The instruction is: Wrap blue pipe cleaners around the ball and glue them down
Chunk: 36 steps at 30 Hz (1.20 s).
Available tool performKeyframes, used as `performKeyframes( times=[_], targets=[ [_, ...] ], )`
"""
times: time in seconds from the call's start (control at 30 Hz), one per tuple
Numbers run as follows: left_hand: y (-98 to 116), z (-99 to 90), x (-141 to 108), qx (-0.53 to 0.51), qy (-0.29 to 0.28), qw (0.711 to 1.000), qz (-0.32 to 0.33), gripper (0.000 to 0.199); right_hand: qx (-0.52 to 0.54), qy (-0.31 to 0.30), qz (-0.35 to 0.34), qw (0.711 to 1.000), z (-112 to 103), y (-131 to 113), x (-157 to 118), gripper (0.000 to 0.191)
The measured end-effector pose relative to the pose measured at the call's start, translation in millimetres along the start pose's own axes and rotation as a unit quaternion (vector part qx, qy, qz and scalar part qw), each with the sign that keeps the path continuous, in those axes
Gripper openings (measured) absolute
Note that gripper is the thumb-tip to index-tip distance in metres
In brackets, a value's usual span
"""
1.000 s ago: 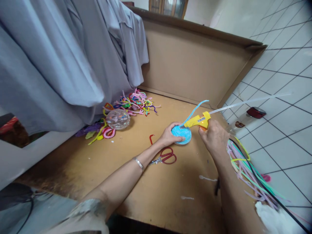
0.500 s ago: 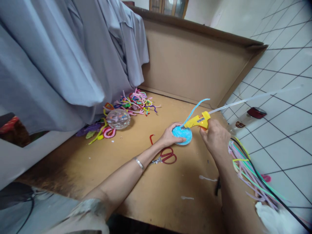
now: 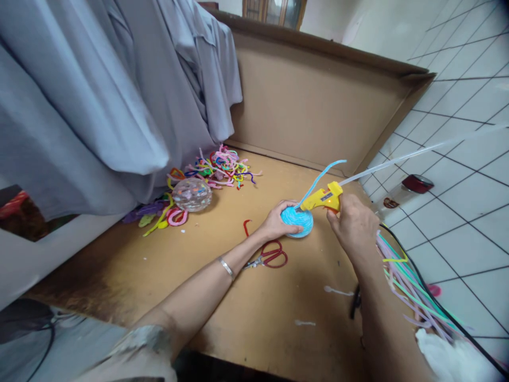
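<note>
My left hand (image 3: 279,222) grips the left side of a round blue coil (image 3: 298,223), its thumb lying across the front. From the coil's top a loose blue strand (image 3: 321,174) rises to the right. In my right hand (image 3: 353,220) is a yellow glue gun (image 3: 323,197), its nozzle at the coil's upper edge beside the strand's base. A long clear glue stick (image 3: 393,160) sticks out of the gun's back. Red-handled scissors (image 3: 274,254) lie just below my left wrist, with a short red strip (image 3: 246,228) near them.
A clear ball (image 3: 192,194) and a heap of colourful fuzzy stems (image 3: 225,164) sit at the back left. Along the right edge are a red-lidded jar (image 3: 417,184), more stems (image 3: 413,292) and a black cable (image 3: 421,284). A cardboard wall (image 3: 314,101) stands behind.
The glue gun's rear and its glue stick have tilted slightly, and my right hand has shifted a little right. The strand's free end has moved slightly right. My left hand stays in place.
</note>
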<state>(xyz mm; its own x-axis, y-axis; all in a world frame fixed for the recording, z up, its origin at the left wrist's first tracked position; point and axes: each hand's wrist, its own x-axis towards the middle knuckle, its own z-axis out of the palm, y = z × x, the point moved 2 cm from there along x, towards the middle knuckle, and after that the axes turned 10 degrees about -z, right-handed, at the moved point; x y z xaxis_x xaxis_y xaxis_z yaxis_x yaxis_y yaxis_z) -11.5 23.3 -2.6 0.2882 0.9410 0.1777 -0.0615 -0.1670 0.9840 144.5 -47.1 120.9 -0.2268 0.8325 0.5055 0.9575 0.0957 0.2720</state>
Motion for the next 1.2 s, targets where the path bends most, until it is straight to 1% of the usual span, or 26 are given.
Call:
performKeyframes(
  times=[0.2, 0.53, 0.7, 0.97, 1.2],
  targets=[
    [1.2, 0.2, -0.8, -0.003, -0.001, 1.000, 0.002, 0.069, 0.003, 0.025, -0.009, 1.000, 3.6, -1.5, 0.1, 0.014],
    [2.0, 0.4, -0.4, 0.005, -0.007, 1.000, 0.017, 0.068, 0.005, 0.007, -0.014, 1.000, -0.7, 0.6, 0.0, 0.014],
    [-0.1, -0.3, 0.5, 0.000, -0.008, 1.000, 0.015, 0.069, 0.008, 0.029, -0.027, 0.999, -1.0, 2.6, -0.6, 0.015],
    [3.5, -0.1, -0.5, -0.007, -0.012, 1.000, 0.022, 0.066, 0.014, 0.038, -0.025, 0.999, -0.6, -0.6, -0.2, 0.014],
    [3.4, -0.4, -1.1, -0.011, -0.016, 1.000, 0.018, 0.067, 0.009, 0.018, -0.032, 0.999, -1.9, 2.1, -0.6, 0.014]
  ],
)
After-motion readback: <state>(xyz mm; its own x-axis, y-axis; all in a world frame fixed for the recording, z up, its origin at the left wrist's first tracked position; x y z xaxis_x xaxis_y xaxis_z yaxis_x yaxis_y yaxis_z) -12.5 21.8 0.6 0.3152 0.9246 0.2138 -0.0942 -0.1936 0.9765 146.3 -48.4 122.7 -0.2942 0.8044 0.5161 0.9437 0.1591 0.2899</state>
